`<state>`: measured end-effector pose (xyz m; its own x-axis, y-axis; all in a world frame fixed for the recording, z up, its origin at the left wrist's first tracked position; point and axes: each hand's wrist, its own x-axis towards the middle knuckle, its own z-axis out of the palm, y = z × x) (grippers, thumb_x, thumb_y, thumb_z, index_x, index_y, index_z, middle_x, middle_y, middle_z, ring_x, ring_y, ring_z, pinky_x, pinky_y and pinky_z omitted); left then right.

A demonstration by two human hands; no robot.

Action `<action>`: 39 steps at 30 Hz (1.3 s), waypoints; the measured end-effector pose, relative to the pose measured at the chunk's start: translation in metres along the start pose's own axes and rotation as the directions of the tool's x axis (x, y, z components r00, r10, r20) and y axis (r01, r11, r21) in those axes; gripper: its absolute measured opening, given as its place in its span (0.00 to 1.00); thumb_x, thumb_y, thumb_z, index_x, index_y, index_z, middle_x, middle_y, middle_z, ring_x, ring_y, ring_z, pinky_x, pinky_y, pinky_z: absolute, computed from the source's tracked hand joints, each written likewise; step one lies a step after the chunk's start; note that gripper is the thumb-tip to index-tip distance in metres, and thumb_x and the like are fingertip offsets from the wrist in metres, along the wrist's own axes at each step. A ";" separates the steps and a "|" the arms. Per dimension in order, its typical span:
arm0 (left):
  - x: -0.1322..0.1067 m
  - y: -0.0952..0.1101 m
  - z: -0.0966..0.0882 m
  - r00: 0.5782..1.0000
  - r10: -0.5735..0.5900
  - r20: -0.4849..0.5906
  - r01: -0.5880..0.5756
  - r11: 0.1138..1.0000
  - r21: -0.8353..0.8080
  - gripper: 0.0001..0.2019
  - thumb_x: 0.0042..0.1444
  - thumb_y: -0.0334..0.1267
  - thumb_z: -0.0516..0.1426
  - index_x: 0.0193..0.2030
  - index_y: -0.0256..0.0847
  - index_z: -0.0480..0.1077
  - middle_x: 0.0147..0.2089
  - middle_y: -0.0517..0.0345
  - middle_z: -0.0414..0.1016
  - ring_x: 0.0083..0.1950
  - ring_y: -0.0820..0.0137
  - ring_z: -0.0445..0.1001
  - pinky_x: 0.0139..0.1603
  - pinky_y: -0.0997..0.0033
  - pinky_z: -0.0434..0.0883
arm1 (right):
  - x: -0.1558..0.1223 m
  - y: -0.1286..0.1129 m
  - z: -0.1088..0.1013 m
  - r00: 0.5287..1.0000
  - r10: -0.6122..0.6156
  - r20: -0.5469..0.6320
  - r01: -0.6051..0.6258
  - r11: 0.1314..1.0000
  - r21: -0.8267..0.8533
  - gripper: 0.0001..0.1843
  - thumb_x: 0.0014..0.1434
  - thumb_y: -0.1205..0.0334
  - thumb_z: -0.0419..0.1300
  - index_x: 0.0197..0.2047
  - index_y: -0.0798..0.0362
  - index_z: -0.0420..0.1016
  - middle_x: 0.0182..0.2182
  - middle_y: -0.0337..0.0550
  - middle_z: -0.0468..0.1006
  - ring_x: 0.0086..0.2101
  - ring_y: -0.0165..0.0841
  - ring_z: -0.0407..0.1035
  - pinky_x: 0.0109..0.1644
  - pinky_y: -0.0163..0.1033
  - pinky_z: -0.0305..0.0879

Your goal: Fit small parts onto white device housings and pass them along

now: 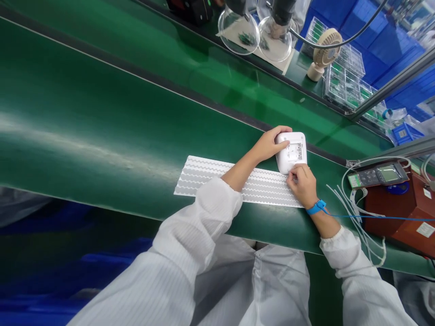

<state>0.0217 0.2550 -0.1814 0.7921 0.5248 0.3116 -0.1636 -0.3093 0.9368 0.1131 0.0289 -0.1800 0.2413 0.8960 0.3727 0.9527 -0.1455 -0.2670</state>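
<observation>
A white rounded device (283, 159) with an uncovered recess, perhaps a battery compartment, rests on the green work surface. My left hand (276, 144) grips its upper left side, the thumb lying across its face. At its lower edge is my right hand (302, 181), thumb and fingers pinched together; whatever they may hold is too small or hidden to make out. Beneath my forearm and right hand lies a white sheet (210, 174) with rows of wavy-edged strips. A blue wrist strap (316, 207) with a cord circles my right wrist.
To the right, a handheld meter (379, 175) lies on a brown-red box (401, 217), with white tubes (363, 226) looping beside it. Across the glossy green strip stand a small fan (326, 52), clear trays (346, 86) and round lenses (239, 34). A metal post (394, 86) slants at right.
</observation>
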 end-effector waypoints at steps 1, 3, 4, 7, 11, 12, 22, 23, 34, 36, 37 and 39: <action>0.000 0.000 0.000 1.000 0.002 0.003 -0.002 1.000 0.001 0.23 0.65 0.34 0.61 0.67 0.44 0.75 0.71 0.49 0.80 0.71 0.53 0.77 0.76 0.48 0.72 | 0.000 -0.001 0.000 1.000 0.009 0.003 -0.009 1.000 -0.007 0.08 0.74 0.66 0.56 0.43 0.49 0.76 0.46 0.53 0.82 0.47 0.44 0.77 0.52 0.47 0.74; 0.000 0.000 0.000 1.000 0.008 0.006 -0.008 1.000 0.000 0.23 0.66 0.33 0.61 0.67 0.44 0.75 0.71 0.48 0.80 0.72 0.53 0.77 0.76 0.48 0.72 | 0.000 -0.002 0.000 1.000 0.016 -0.002 -0.016 1.000 -0.016 0.08 0.74 0.65 0.56 0.44 0.49 0.77 0.47 0.53 0.82 0.47 0.44 0.77 0.52 0.47 0.74; 0.000 -0.001 0.000 1.000 0.010 0.005 -0.010 1.000 -0.002 0.23 0.66 0.33 0.61 0.67 0.43 0.75 0.71 0.48 0.79 0.72 0.53 0.77 0.76 0.48 0.72 | 0.000 -0.002 0.000 1.000 0.014 -0.007 -0.014 1.000 -0.023 0.09 0.75 0.65 0.57 0.44 0.49 0.78 0.47 0.53 0.83 0.47 0.43 0.77 0.52 0.47 0.74; 0.000 0.000 0.000 1.000 0.009 0.001 -0.009 1.000 -0.010 0.23 0.65 0.33 0.61 0.67 0.42 0.75 0.71 0.48 0.79 0.72 0.54 0.77 0.76 0.50 0.71 | 0.000 -0.002 0.001 1.000 0.006 -0.011 -0.006 0.998 -0.063 0.09 0.75 0.65 0.56 0.44 0.49 0.78 0.46 0.53 0.83 0.46 0.43 0.78 0.52 0.45 0.75; 0.000 0.000 0.001 1.000 0.015 -0.006 -0.015 1.000 -0.020 0.24 0.64 0.33 0.61 0.67 0.42 0.74 0.72 0.48 0.79 0.73 0.54 0.76 0.78 0.50 0.70 | -0.001 -0.002 0.001 1.000 -0.001 -0.007 0.001 0.995 -0.100 0.10 0.75 0.66 0.56 0.44 0.49 0.79 0.48 0.53 0.83 0.46 0.42 0.78 0.51 0.43 0.75; 0.000 0.000 0.001 1.000 0.020 -0.008 -0.020 1.000 -0.021 0.24 0.64 0.33 0.61 0.67 0.42 0.74 0.72 0.48 0.79 0.74 0.54 0.75 0.78 0.50 0.70 | -0.001 -0.001 0.001 1.000 -0.003 -0.010 0.002 0.995 -0.102 0.10 0.75 0.66 0.56 0.44 0.50 0.79 0.48 0.54 0.83 0.45 0.41 0.78 0.51 0.43 0.75; 0.001 -0.002 0.001 0.999 0.032 -0.006 -0.032 0.999 -0.018 0.23 0.65 0.33 0.62 0.67 0.42 0.74 0.72 0.47 0.78 0.75 0.54 0.75 0.79 0.49 0.69 | -0.004 -0.003 0.004 0.999 -0.030 -0.017 0.026 0.986 -0.168 0.13 0.75 0.66 0.56 0.42 0.48 0.82 0.50 0.51 0.85 0.46 0.40 0.77 0.50 0.42 0.74; 0.001 -0.002 0.001 1.000 0.031 -0.005 -0.031 0.999 -0.017 0.23 0.65 0.33 0.61 0.67 0.42 0.74 0.72 0.47 0.78 0.75 0.54 0.75 0.79 0.49 0.69 | -0.004 -0.003 0.004 0.999 -0.041 -0.015 0.038 0.985 -0.170 0.14 0.76 0.66 0.56 0.43 0.48 0.82 0.51 0.51 0.85 0.46 0.40 0.77 0.50 0.42 0.74; 0.000 -0.001 -0.001 1.000 0.020 -0.008 -0.020 1.000 -0.022 0.22 0.65 0.34 0.62 0.66 0.44 0.75 0.71 0.48 0.80 0.73 0.54 0.77 0.77 0.49 0.72 | -0.006 -0.008 -0.006 0.999 0.025 -0.023 -0.023 0.998 0.059 0.17 0.74 0.67 0.53 0.51 0.48 0.84 0.53 0.53 0.83 0.53 0.44 0.79 0.61 0.50 0.77; 0.000 -0.001 0.000 1.000 0.022 -0.006 -0.022 1.000 -0.016 0.22 0.65 0.35 0.62 0.66 0.43 0.75 0.70 0.48 0.80 0.72 0.54 0.78 0.76 0.49 0.73 | -0.005 -0.008 -0.010 0.994 0.076 -0.078 -0.067 0.990 0.120 0.16 0.75 0.67 0.52 0.49 0.48 0.83 0.49 0.52 0.84 0.51 0.44 0.79 0.58 0.50 0.77; 0.000 -0.001 0.000 1.000 0.024 -0.005 -0.024 1.000 -0.011 0.22 0.65 0.35 0.62 0.66 0.43 0.75 0.70 0.47 0.80 0.71 0.54 0.78 0.76 0.49 0.73 | -0.003 -0.009 -0.012 0.991 0.102 -0.091 -0.089 0.986 0.140 0.15 0.75 0.66 0.53 0.49 0.48 0.83 0.48 0.52 0.83 0.50 0.45 0.79 0.57 0.51 0.78; -0.001 -0.001 0.000 1.000 0.022 0.000 -0.022 1.000 0.005 0.22 0.66 0.35 0.62 0.66 0.44 0.75 0.70 0.47 0.80 0.71 0.54 0.77 0.76 0.48 0.73 | -0.001 -0.010 -0.014 0.985 0.134 -0.112 -0.115 0.981 0.159 0.13 0.75 0.64 0.54 0.49 0.49 0.82 0.47 0.53 0.83 0.50 0.47 0.78 0.58 0.54 0.77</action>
<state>0.0206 0.2545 -0.1824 0.7880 0.5182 0.3325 -0.1785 -0.3246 0.9289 0.1059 0.0235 -0.1651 0.3857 0.8159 0.4308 0.8769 -0.1791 -0.4460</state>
